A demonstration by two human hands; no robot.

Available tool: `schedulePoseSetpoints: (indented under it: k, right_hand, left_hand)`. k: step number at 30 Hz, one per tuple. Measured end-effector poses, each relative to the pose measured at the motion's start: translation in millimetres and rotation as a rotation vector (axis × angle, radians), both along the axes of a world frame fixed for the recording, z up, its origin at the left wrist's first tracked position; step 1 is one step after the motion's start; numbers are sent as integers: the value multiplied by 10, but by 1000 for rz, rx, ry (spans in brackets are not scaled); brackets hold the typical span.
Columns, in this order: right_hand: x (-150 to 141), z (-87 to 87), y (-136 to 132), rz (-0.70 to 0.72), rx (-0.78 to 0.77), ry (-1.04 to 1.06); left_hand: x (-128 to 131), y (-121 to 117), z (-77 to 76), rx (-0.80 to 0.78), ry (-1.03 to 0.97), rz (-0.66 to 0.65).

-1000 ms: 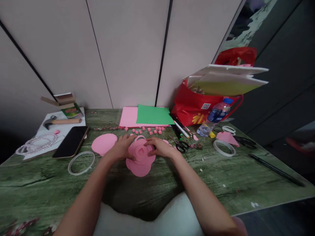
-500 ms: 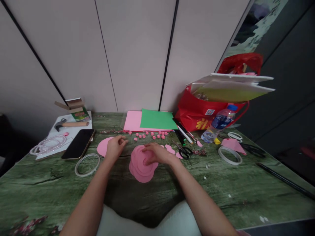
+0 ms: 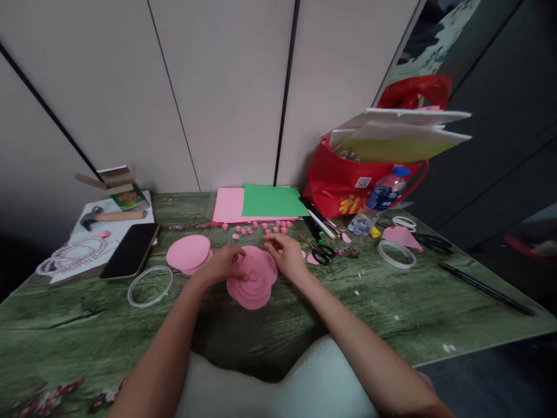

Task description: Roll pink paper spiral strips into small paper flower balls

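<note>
Layered pink paper flower just below centre, touched by inward-bent left hand, grip unclear; right hand loosely open, angled leftward beside upper-right petals; scissors near; table edge lower right.

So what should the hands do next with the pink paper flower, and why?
I'd bring the right hand in to steady the flower's outer petals. The left hand's fingers are already at its middle, where the smaller layers sit, while the right hand is only beside the edge, so that side might lift or slide.
</note>
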State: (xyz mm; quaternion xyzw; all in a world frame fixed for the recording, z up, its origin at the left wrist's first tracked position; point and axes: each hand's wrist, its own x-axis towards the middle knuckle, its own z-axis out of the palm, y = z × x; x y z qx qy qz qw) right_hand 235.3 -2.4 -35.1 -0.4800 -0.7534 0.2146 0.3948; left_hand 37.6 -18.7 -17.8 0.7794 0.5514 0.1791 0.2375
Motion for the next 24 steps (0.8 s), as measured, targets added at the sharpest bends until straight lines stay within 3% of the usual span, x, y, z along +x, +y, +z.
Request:
schedulePoseSetpoints:
  k: [7, 13, 17, 22, 24]
  right_hand:
    - [42, 79, -93, 105, -170, -138]
    - [77, -40, -71, 174, -360, -123]
    - [107, -69, -26, 222, -459, 16]
    - [189, 116, -25, 284, -543, 213]
    - [175, 165, -21, 281, -558, 332]
  left_hand:
    - [29, 22, -89, 36, 79, 10]
    - [92, 53, -131, 54, 88, 45]
    - [133, -20, 12, 105, 39, 81]
    - [188, -138, 296, 183, -62, 115]
    - [223, -139, 364, 164, -200, 147]
